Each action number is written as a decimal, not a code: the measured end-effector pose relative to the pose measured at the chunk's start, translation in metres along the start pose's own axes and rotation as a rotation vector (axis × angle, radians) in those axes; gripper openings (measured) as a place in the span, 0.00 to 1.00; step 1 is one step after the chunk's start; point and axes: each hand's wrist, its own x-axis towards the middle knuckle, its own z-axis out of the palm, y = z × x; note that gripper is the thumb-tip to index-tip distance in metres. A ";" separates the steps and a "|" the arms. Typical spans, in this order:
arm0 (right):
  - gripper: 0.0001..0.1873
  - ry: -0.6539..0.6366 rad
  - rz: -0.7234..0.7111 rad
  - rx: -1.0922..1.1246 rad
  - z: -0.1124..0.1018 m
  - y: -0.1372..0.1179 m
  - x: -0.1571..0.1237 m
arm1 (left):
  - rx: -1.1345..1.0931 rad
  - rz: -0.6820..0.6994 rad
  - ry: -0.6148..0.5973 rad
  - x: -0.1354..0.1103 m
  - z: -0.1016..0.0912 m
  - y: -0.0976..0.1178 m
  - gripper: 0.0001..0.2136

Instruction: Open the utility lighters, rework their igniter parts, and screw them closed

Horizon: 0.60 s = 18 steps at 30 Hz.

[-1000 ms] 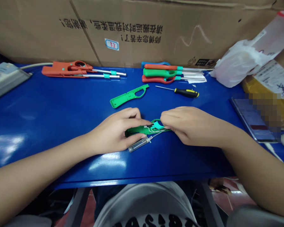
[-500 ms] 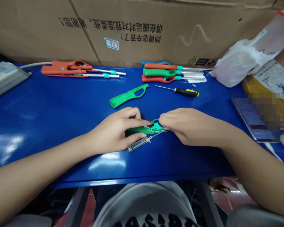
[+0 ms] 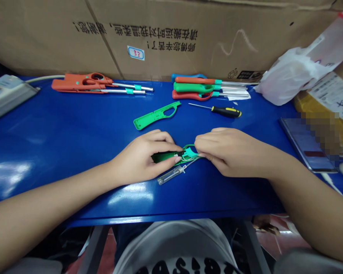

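Note:
A green lighter body (image 3: 167, 156) with thin wires and a teal clip (image 3: 191, 153) lies low on the blue table, between my hands. My left hand (image 3: 141, 160) is shut over its left end, covering much of it. My right hand (image 3: 231, 152) pinches the right end beside the clip, and its fingers hide part of the wiring. A clear tube with a metal tip (image 3: 171, 175) extends from the body toward the lower left, just below my left fingertips. A separate green lighter half-shell (image 3: 156, 116) lies empty above my hands, not touching them.
On the blue table (image 3: 74, 133) lie an orange lighter (image 3: 80, 83), a stack of long lighters (image 3: 194, 87) and a yellow-black screwdriver (image 3: 225, 111). A grey power strip (image 3: 5, 93) sits left, a white plastic bag (image 3: 288, 78) right, a cardboard box (image 3: 137, 34) behind.
The green lighter body and its clear tube have shifted slightly right, and the tube now angles up more steeply toward the right. Both hands still hold the body, with fingers slightly repositioned.

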 end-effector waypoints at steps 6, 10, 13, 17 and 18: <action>0.10 0.046 -0.022 -0.050 0.001 0.001 0.001 | -0.072 -0.115 0.055 0.003 0.002 0.001 0.08; 0.11 0.078 -0.038 -0.045 0.005 0.003 0.001 | -0.108 -0.176 0.076 0.004 0.001 0.002 0.07; 0.10 0.122 -0.019 0.018 0.009 0.005 0.001 | -0.114 -0.173 0.082 0.005 0.001 0.002 0.06; 0.08 0.171 0.069 0.229 0.017 0.006 0.005 | -0.132 -0.173 0.091 0.004 0.001 0.002 0.06; 0.08 0.187 0.094 0.283 0.019 0.006 0.007 | -0.138 -0.179 0.096 0.004 0.001 0.003 0.07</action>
